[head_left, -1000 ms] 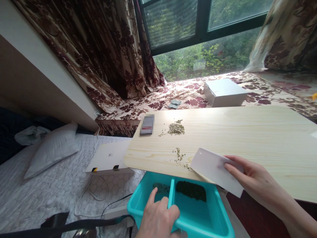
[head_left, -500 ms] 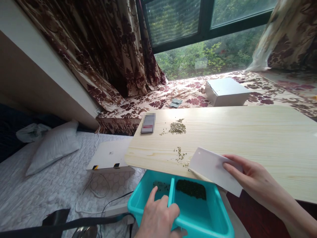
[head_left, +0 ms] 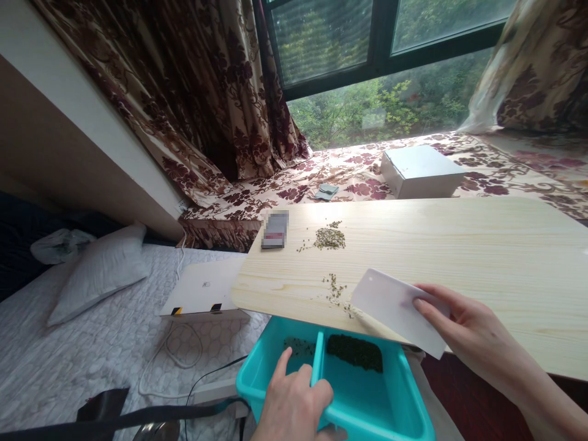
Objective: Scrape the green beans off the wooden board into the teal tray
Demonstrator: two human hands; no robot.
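Observation:
My right hand (head_left: 468, 334) grips a white plastic scraper (head_left: 395, 309) tilted on the near edge of a pale wooden board (head_left: 459, 257). Its left edge touches a scatter of small green seeds (head_left: 337, 293). A denser seed pile (head_left: 328, 237) lies farther back on the board. My left hand (head_left: 294, 401) grips the divider and near rim of a turquoise two-compartment tray (head_left: 367, 404) held under the board's edge. Dark seeds (head_left: 354, 351) fill the far end of the right compartment; a few lie in the left one.
A small blurred dark card (head_left: 274, 229) lies at the board's left end. A white box (head_left: 420, 171) and a folded grey item (head_left: 326, 191) sit on the floral window seat. Below left are a bed with a pillow (head_left: 98, 269), a white flat box (head_left: 202, 294) and cables.
The scraper and my right hand have shifted slightly up and away along the board's edge. My left hand and the tray stay put.

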